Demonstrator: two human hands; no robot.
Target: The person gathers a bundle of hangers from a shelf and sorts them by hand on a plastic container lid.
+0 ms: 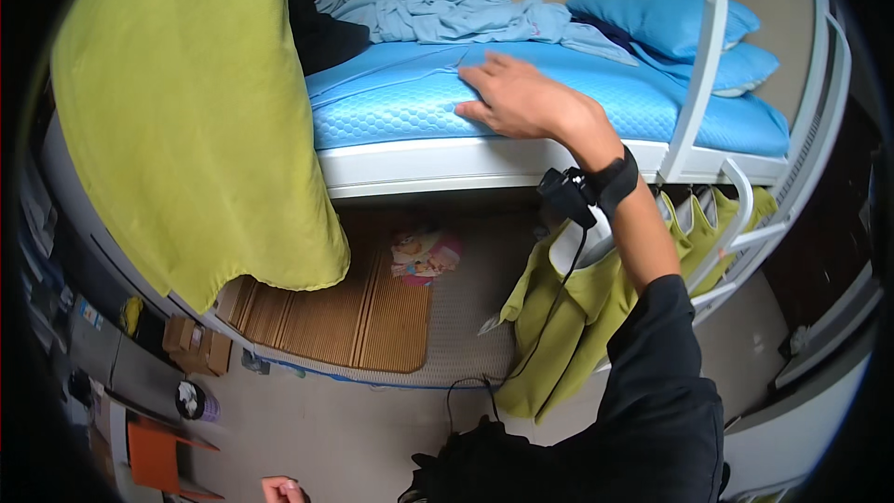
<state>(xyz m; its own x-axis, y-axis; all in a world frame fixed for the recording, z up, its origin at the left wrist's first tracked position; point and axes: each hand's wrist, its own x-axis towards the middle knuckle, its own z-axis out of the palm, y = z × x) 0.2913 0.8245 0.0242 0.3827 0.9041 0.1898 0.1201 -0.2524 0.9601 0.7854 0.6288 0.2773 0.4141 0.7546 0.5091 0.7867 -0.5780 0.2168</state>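
Observation:
My right hand [517, 98] reaches out over the upper bunk, its fingers apart and slightly blurred, with nothing held. It is at the front edge of the blue quilted mattress [391, 118], beside a fold in the blue sheet [391, 61]; whether it presses on the cloth I cannot tell. A crumpled light blue quilt [456, 9] lies behind the hand. Low at the bottom edge, only part of my left hand [284, 489] shows, its fingers curled in, and nothing is seen in them. A black strap with a small device [568, 194] is on my right wrist, trailing a cable.
The white bed frame [419, 172] has a curved guard rail [712, 47] and ladder at the right. Green curtains [196, 112] hang at both sides. Blue pillows [661, 14] lie at the right end. Below is a bunk with a bamboo mat [345, 317]; an orange stool [154, 456] stands lower left.

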